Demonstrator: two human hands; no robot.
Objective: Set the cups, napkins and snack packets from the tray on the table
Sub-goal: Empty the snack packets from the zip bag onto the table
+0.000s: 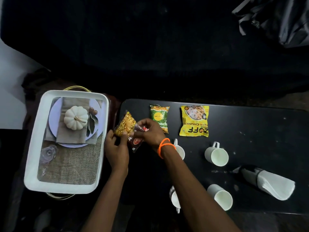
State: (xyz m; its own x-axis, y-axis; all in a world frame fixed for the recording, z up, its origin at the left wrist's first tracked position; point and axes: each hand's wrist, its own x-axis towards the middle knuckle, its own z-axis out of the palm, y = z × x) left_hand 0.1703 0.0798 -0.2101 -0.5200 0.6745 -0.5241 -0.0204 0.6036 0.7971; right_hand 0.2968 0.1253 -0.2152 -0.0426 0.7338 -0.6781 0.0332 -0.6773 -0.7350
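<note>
My left hand pinches the lower edge of a yellow snack packet just above the left end of the black table. My right hand grips a dark red packet that overlaps the yellow one. A green packet and a yellow Zoff packet lie flat along the table's far edge. Several white cups stand on the table: one at centre, one nearer me, two partly hidden by my right arm. A roll of white napkins lies at the right.
The white tray sits left of the table, its floor printed with a pumpkin and plate picture, with nothing loose visible in it. Dark fabric fills the background, and a grey bag lies at the top right.
</note>
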